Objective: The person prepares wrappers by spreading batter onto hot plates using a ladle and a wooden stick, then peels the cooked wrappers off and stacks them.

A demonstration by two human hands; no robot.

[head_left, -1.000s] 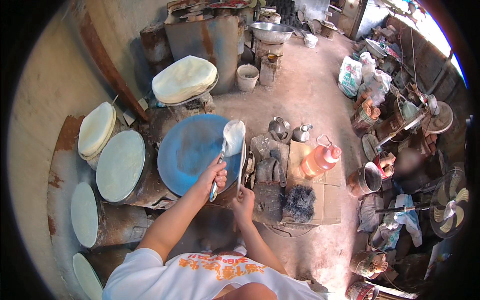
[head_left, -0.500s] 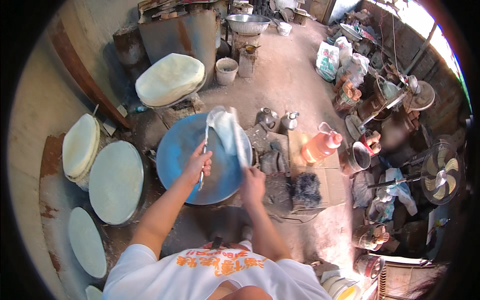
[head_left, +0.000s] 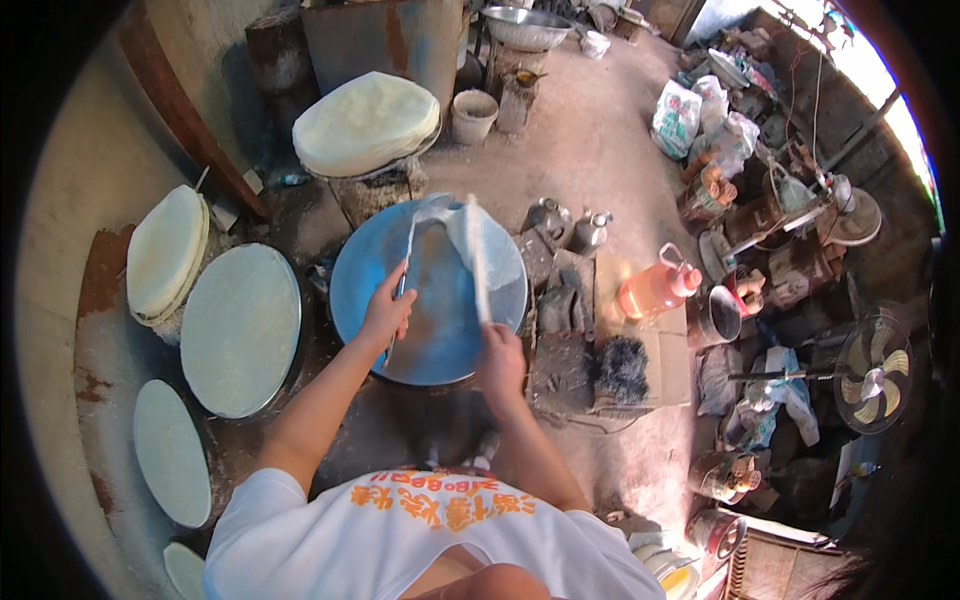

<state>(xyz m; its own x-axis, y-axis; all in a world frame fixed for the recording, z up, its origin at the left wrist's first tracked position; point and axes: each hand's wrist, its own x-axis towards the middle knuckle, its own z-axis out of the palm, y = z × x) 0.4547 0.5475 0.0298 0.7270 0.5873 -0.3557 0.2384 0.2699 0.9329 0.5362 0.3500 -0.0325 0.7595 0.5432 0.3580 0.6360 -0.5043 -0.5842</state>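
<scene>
Hands at centre frame, both over the blue round pan [head_left: 440, 340]. Your left hand [head_left: 388, 312] is closed around a thin blade [head_left: 397, 310], tip down on the pan's left half. Your right hand [head_left: 500, 362], at the pan's lower right edge, grips a thin stick [head_left: 477, 262] running up-frame. White sheet [head_left: 470, 240] drapes over that stick, partly peeled off the pan, folded at its upper middle. Upper centre: stack of pale sheets [head_left: 365, 122] on a stand, small bucket [head_left: 473, 115] just right of it. Left side: round pale disc [head_left: 240, 330] beside the pan, another stack [head_left: 165, 250] further left. Right of the pan: two small kettles [head_left: 570, 225], orange jug [head_left: 655, 290], black brush [head_left: 625, 368]. Fan [head_left: 872, 372] at far right.
</scene>
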